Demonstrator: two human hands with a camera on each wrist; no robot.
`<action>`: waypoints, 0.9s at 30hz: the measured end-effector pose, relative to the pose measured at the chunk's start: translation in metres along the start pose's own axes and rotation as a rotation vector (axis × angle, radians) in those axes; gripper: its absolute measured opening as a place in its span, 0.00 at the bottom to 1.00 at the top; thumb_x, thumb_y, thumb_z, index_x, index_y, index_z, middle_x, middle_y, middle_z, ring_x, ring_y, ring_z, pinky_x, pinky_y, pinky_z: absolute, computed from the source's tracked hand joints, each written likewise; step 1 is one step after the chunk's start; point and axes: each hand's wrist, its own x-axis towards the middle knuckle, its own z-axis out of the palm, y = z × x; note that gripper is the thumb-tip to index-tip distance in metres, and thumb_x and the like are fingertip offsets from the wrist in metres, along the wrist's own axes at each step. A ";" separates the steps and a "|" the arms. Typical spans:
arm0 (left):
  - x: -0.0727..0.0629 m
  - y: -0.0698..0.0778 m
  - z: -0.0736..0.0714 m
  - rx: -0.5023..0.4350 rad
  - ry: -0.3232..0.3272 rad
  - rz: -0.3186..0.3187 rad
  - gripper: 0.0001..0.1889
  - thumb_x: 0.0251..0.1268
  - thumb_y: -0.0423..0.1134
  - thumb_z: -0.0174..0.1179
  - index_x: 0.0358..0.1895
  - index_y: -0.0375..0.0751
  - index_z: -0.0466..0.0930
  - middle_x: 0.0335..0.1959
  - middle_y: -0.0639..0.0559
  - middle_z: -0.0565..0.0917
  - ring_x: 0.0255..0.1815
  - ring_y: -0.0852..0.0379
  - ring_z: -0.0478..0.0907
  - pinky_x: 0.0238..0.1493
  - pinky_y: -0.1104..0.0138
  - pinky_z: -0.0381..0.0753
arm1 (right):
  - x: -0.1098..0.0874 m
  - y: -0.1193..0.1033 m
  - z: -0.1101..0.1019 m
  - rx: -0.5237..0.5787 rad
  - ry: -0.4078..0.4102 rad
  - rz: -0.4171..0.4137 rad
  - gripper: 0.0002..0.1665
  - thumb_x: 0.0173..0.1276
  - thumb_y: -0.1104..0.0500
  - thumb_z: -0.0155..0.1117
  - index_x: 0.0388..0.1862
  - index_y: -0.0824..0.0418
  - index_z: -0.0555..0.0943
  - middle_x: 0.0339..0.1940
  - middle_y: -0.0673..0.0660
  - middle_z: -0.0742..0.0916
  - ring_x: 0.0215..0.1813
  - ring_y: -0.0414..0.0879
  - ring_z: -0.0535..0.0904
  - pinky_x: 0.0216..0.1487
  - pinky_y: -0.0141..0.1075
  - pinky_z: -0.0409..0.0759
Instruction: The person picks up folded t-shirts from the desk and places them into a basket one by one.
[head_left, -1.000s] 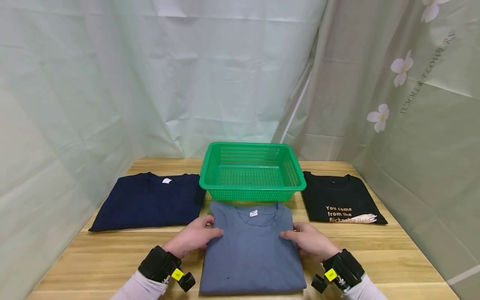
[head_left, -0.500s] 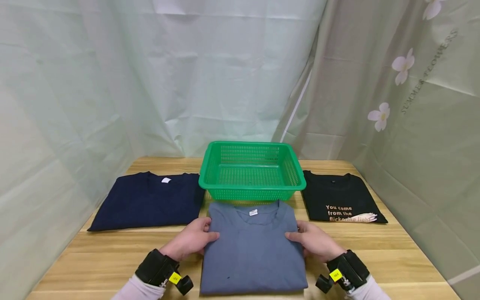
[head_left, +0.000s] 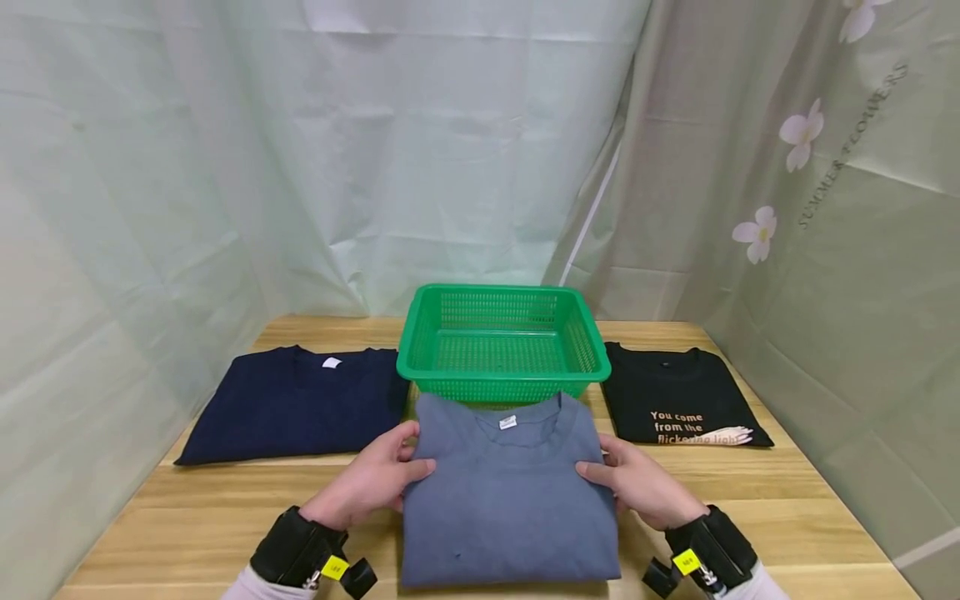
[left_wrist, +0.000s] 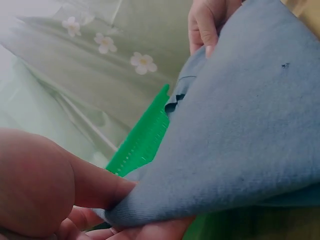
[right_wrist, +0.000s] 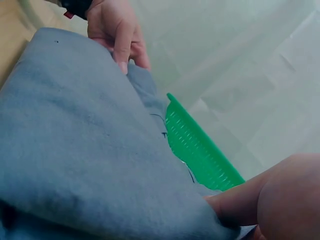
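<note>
While a folded navy shirt [head_left: 292, 408] lies flat on the left of the tabletop [head_left: 217, 500], the left hand [head_left: 375, 477] pinches the near side edge of the gray shirt [head_left: 510, 500], thumb on top and fingers tucked underneath. That folded shirt is between the two hands, in front of the green basket [head_left: 502, 389], its collar end raised toward the basket's near wall. The right hand [head_left: 641, 481] grips the opposite edge likewise, thumb above and fingers curled below. Farther right, a folded black shirt [head_left: 675, 387] lies beside the basket.
</note>
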 end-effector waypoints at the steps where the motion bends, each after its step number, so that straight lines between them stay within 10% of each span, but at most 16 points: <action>1: -0.001 0.002 0.000 -0.002 0.002 0.002 0.17 0.84 0.34 0.59 0.65 0.36 0.64 0.54 0.41 0.87 0.37 0.51 0.88 0.29 0.62 0.86 | -0.001 -0.001 0.000 0.011 -0.006 -0.001 0.39 0.86 0.56 0.62 0.85 0.71 0.60 0.57 0.61 0.89 0.50 0.49 0.90 0.42 0.42 0.92; 27: -0.018 0.053 -0.007 -0.041 -0.001 0.066 0.29 0.84 0.36 0.61 0.78 0.33 0.60 0.59 0.39 0.86 0.47 0.49 0.91 0.44 0.54 0.94 | -0.020 -0.047 -0.008 0.009 0.006 -0.093 0.37 0.87 0.56 0.61 0.83 0.74 0.60 0.54 0.59 0.92 0.49 0.50 0.94 0.48 0.50 0.94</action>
